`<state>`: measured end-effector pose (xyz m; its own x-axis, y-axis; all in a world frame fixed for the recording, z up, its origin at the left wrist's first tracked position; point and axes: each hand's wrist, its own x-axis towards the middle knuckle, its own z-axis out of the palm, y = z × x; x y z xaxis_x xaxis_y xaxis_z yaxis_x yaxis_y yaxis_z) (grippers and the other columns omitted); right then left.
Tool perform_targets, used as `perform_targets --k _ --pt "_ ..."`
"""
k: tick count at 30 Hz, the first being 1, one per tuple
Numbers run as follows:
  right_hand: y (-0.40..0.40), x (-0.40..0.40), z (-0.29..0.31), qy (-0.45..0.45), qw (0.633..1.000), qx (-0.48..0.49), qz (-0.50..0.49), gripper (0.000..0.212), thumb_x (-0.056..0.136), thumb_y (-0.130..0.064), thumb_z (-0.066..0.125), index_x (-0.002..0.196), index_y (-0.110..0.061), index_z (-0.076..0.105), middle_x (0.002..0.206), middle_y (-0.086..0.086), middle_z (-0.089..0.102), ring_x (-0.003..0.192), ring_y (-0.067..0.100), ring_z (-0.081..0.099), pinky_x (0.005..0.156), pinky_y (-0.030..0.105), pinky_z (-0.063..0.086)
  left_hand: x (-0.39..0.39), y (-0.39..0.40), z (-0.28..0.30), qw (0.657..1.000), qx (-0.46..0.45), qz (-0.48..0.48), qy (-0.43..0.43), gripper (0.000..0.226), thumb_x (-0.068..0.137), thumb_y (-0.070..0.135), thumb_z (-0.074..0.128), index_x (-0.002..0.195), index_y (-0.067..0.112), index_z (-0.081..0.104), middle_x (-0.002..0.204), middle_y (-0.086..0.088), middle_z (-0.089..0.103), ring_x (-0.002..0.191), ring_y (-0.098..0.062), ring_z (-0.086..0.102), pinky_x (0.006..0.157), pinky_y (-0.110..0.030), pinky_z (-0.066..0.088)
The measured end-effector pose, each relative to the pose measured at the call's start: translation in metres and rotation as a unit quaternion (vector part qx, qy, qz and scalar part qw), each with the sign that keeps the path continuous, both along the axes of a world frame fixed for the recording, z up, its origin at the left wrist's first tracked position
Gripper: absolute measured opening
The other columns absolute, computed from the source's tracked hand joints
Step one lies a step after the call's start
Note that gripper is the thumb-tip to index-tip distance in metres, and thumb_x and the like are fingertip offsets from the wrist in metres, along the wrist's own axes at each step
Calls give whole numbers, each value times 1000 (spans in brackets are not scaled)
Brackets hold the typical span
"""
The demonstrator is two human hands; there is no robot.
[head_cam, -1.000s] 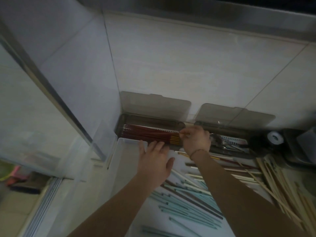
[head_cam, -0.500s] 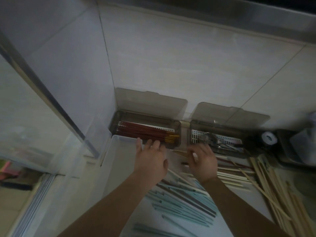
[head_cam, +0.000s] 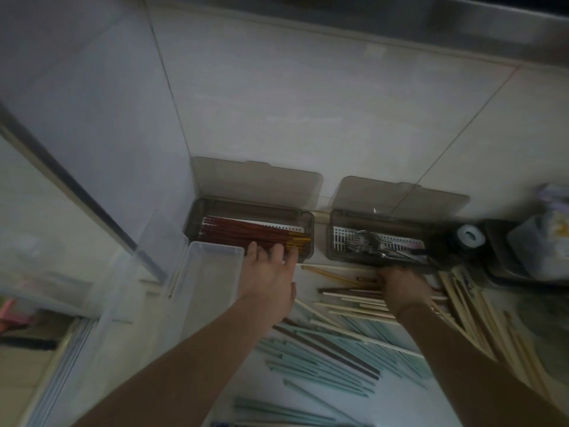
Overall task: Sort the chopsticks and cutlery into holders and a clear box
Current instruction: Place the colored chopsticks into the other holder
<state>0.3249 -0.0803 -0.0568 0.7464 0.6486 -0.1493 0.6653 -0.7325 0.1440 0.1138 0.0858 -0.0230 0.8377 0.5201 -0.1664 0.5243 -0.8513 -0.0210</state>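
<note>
Head view, dim & soft: no brand, label or writing legible anywhere.

Left hand [head_cam: 271,274] lies flat, fingers [head_cam: 275,252] straight & spread, tips touching the near wall of the left holder [head_cam: 197,221] & overlapping the gold ends of the red chopsticks [head_cam: 246,234] inside it; nothing gripped. Clear box [head_cam: 215,251] sits just beside the fingers on their left, touching the holder's near edge.

Right hand [head_cam: 403,286] is down on the loose pale chopsticks [head_cam: 348,306] at the near wall of the right holder [head_cam: 334,224]. Its fingers are hidden under the hand & in shadow; can't tell whether they're curled on a stick or just resting. Forks & other metal cutlery [head_cam: 366,245] lie in that holder just beyond the fingers, on a perforated white insert. Both holders' smoked lids stand open against the tiled wall.

Nearer than the fingers: teal chopsticks [head_cam: 311,362] scattered on the tabletop [head_cam: 397,399], a few dark ones across them. Wooden chopsticks [head_cam: 480,318] piled right of the right hand, partly cut off by the forearm. Far right: white tape roll [head_cam: 470,237] & blurred dark tray w/ bags, contents unclear.
</note>
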Motion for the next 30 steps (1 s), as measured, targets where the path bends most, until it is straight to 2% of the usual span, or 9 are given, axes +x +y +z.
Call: perform_targets --k 5,10,13,15,17,20,22,26,30 --pt "6 -4 7 -13 994 -76 77 24 93 -19 49 109 -29 63 108 -4 63 102 17 60 81 31 47 9 3 2 999 23 -9 35 65 95 48 47 148 15 32 131 -15 43 109 -37 56 114 -52 25" --pt "-1 -9 8 -29 993 -43 107 32 91 -17 48 119 -29 57 116 -3 62 110 19 57 83 31 48 9 1 2 998 27 -8 53 57 96 40 50 145 15 37 129 -15 42 107 -37 56 109 -50 29" --pt "-6 -10 8 -20 988 59 141 30 76 -9 67 103 -23 66 93 0 69 85 23 66 64 32 54 9 3 1 999 25 -7 45 57 95 41 50 144 15 38 127 -15 43 107 -37 55 107 -50 30" --pt "-5 -13 14 -12 973 145 180 23 72 -7 73 91 -20 68 79 1 69 69 23 65 52 30 51 11 5 2 999 22 -9 38 55 95 43 50 142 15 41 126 -15 43 106 -37 55 107 -51 30" --pt "0 -20 28 8 949 243 200 11 84 -20 62 93 -19 68 81 2 68 68 22 64 53 29 50 12 8 3 999 11 -9 32 52 94 46 48 137 17 46 126 -14 43 108 -37 52 107 -52 30" --pt "9 -34 61 99 897 404 148 23 91 -30 52 100 -17 68 90 -2 69 76 10 64 67 21 53 16 20 5 1000 -28 7 0 50 93 53 46 130 21 53 134 -9 41 118 -34 43 107 -55 29" --pt "16 -44 87 153 840 508 112 8 92 -19 60 96 -19 67 86 -10 68 78 0 63 71 8 48 20 33 6 997 -66 23 -27 51 94 56 44 130 21 56 144 -4 37 128 -31 37 111 -56 25" --pt "25 -47 115 295 693 657 40 41 91 1 58 86 -39 67 82 -12 71 73 4 65 66 15 51 29 62 9 989 -147 4 5 53 99 55 39 132 19 59 150 0 40 142 -27 27 116 -61 14" --pt "28 -47 117 317 669 672 1 27 90 -1 58 88 -27 64 81 -8 72 71 7 65 64 17 51 29 81 11 980 -186 -49 60 49 102 53 37 129 19 59 140 -2 51 133 -24 41 114 -58 20"
